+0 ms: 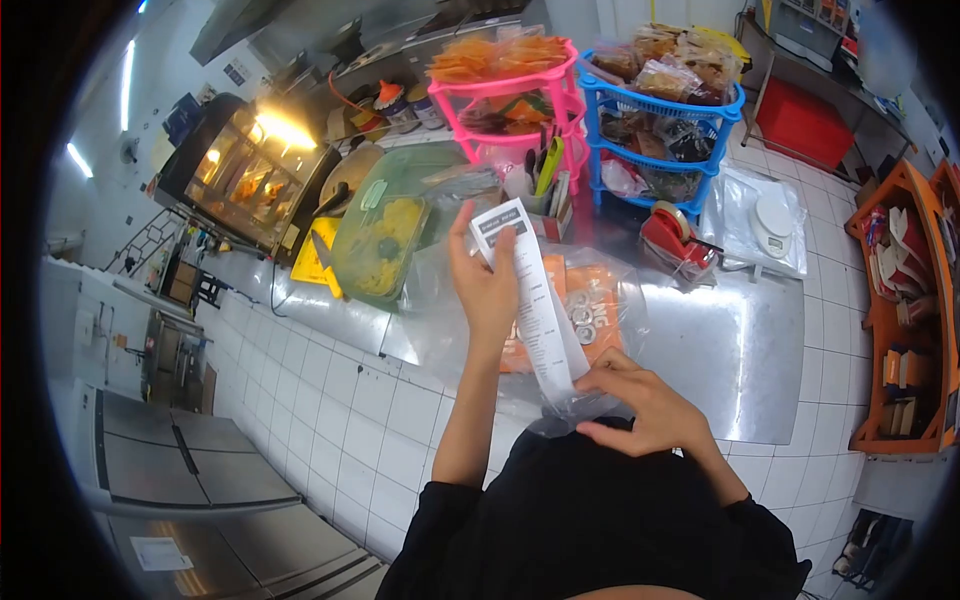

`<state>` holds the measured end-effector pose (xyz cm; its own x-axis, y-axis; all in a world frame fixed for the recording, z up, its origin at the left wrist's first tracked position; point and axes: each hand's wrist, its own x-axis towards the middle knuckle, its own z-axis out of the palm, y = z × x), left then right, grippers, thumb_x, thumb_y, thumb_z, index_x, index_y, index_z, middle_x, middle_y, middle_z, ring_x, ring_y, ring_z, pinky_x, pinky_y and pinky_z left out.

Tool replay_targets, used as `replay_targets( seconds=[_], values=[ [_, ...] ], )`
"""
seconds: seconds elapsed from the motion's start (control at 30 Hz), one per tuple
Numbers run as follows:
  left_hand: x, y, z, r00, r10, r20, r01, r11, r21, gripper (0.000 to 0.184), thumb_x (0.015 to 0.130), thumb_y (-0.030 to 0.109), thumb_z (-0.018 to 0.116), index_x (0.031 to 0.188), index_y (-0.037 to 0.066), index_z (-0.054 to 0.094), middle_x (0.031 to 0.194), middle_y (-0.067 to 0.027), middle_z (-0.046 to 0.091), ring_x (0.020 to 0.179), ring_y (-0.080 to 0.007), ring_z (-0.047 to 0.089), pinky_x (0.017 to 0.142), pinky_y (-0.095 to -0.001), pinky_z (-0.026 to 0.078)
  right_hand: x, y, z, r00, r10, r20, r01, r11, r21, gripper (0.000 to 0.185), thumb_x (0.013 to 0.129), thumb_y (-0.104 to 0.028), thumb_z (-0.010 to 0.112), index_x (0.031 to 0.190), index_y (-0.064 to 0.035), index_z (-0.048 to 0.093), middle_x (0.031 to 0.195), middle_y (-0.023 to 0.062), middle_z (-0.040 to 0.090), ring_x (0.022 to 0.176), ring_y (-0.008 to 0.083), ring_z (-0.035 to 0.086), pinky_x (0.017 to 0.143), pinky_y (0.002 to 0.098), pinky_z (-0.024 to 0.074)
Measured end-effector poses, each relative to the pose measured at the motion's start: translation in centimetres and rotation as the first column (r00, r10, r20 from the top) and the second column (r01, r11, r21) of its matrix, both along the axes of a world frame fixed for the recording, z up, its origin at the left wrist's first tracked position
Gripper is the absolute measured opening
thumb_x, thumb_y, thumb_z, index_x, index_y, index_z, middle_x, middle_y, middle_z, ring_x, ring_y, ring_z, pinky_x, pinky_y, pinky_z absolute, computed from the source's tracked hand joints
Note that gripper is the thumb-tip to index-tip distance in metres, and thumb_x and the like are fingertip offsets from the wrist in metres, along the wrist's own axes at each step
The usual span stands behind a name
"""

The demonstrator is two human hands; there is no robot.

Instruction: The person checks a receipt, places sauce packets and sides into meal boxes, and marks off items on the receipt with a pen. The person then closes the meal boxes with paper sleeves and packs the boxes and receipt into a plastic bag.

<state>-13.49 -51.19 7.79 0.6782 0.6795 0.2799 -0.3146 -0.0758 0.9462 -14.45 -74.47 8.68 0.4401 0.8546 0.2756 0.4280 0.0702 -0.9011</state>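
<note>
My left hand [487,290] holds the top end of a long white printed receipt [540,320], with fingers closed around it. The receipt hangs down over a clear plastic bag [630,290] with orange printed packages [592,308] inside. At the receipt's lower end, near the bag's edge, is my right hand [645,405], its fingers bent and the index fingertip against the paper or plastic. Whether that hand pinches the receipt's end or the bag is too small to tell.
A green-lidded container [375,225] and a knife on a yellow board [318,262] lie to the left. Behind stand a pink rack [510,90] and a blue rack [665,100] with packets. To the right are a red tape dispenser [677,240] and a white scale [774,220].
</note>
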Motion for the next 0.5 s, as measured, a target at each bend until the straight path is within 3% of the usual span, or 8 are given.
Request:
replay_targets(
  seconds=[0.03, 0.1, 0.2, 0.3, 0.4, 0.43, 0.47, 0.5],
  values=[
    [0.0, 0.6, -0.6, 1.0, 0.004, -0.018, -0.004, 1.0, 0.02, 0.063, 0.098, 0.009, 0.06, 0.148, -0.001, 0.024, 0.1, -0.0145, 0.07, 0.078, -0.0123, 0.067, 0.064, -0.025, 0.054, -0.4, 0.2, -0.4, 0.997, -0.061, -0.044, 0.061, 0.998, -0.016, 0.024, 0.078, -0.009, 0.077, 0.098, -0.0028, 0.065, 0.103, 0.0125, 0.06, 0.097, 0.0274, 0.056, 0.085, 0.0355, 0.0486],
    [-0.2, 0.8, -1.4, 1.0, -0.003, -0.005, 0.003, 0.999, -0.032, 0.053, 0.099, 0.013, 0.06, 0.142, -0.003, 0.034, 0.097, -0.0138, 0.071, 0.077, -0.0121, 0.068, 0.063, -0.0241, 0.053, -0.9, 0.8, -1.5, 0.974, -0.188, -0.126, 0.182, 0.981, -0.062, 0.019, 0.08, -0.007, 0.078, 0.089, -0.0016, 0.062, 0.103, 0.0115, 0.059, 0.098, 0.0232, 0.058, 0.086, 0.0343, 0.0481],
    [-0.8, 1.4, -2.0, 0.997, -0.06, -0.038, 0.057, 0.995, -0.085, 0.037, 0.102, 0.021, 0.057, 0.128, -0.004, 0.048, 0.1, -0.0148, 0.071, 0.074, -0.0118, 0.067, 0.06, -0.0241, 0.054, -2.0, 2.9, -4.7, 0.899, -0.318, -0.302, 0.363, 0.926, 0.105, 0.02, 0.081, 0.004, 0.075, 0.077, 0.0001, 0.056, 0.112, 0.0122, 0.057, 0.095, 0.0218, 0.064, 0.083, 0.0348, 0.0529],
    [-2.2, 2.9, -2.4, 0.987, -0.119, -0.108, 0.105, 0.987, -0.123, 0.031, 0.103, 0.025, 0.055, 0.112, -0.004, 0.059, 0.1, -0.0135, 0.072, 0.075, -0.0103, 0.066, 0.06, -0.0238, 0.054, -2.8, 5.1, -5.6, 0.82, -0.177, -0.543, 0.344, 0.912, 0.222, 0.025, 0.079, 0.003, 0.079, 0.09, -0.0014, 0.057, 0.117, 0.0112, 0.056, 0.099, 0.0164, 0.065, 0.075, 0.0292, 0.056],
    [-3.5, 5.4, -4.2, 0.968, -0.108, -0.226, 0.104, 0.994, -0.025, 0.026, 0.102, 0.02, 0.056, 0.109, -0.004, 0.064, 0.095, -0.0103, 0.072, 0.077, -0.0085, 0.064, 0.064, -0.0234, 0.052, -3.6, 6.4, -4.3, 0.522, -0.017, -0.853, 0.178, 0.98, 0.089, 0.043, 0.081, 0.007, 0.075, 0.112, -0.0031, 0.047, 0.12, 0.0149, 0.054, 0.107, 0.0242, 0.065, 0.083, 0.0321, 0.0585],
    [-3.9, 6.2, -4.9, 0.954, -0.114, -0.279, 0.126, 0.992, 0.027, 0.025, 0.101, 0.018, 0.056, 0.109, -0.004, 0.064, 0.094, -0.0099, 0.072, 0.077, -0.0085, 0.064, 0.065, -0.0237, 0.052, -3.8, 6.8, -4.2, 0.524, -0.03, -0.851, 0.06, 0.998, 0.002, 0.065, 0.082, 0.002, 0.076, 0.132, -0.0073, 0.035, 0.122, 0.0163, 0.054, 0.108, 0.0284, 0.066, 0.085, 0.0351, 0.0568],
    [-4.2, 6.7, -5.5, 0.936, -0.116, -0.331, 0.149, 0.986, 0.077, 0.024, 0.101, 0.016, 0.057, 0.109, -0.004, 0.065, 0.094, -0.0095, 0.072, 0.077, -0.0085, 0.064, 0.065, -0.024, 0.052, -4.1, 7.3, -4.7, 0.742, -0.079, -0.665, 0.119, 0.993, 0.015, 0.065, 0.083, -0.003, 0.076, 0.135, -0.0084, 0.036, 0.123, 0.0162, 0.054, 0.108, 0.0296, 0.064, 0.086, 0.0377, 0.0549],
    [-4.4, 6.8, -6.0, 0.913, -0.109, -0.394, 0.165, 0.98, 0.112, 0.022, 0.097, 0.017, 0.061, 0.107, -0.001, 0.068, 0.09, -0.0101, 0.073, 0.076, -0.0151, 0.067, 0.069, -0.0291, 0.051, -4.4, 8.0, -5.5, 0.895, -0.137, -0.425, 0.171, 0.984, 0.042, 0.065, 0.084, -0.007, 0.076, 0.137, -0.0095, 0.038, 0.124, 0.016, 0.054, 0.108, 0.0308, 0.063, 0.088, 0.0404, 0.053]
  ],
)
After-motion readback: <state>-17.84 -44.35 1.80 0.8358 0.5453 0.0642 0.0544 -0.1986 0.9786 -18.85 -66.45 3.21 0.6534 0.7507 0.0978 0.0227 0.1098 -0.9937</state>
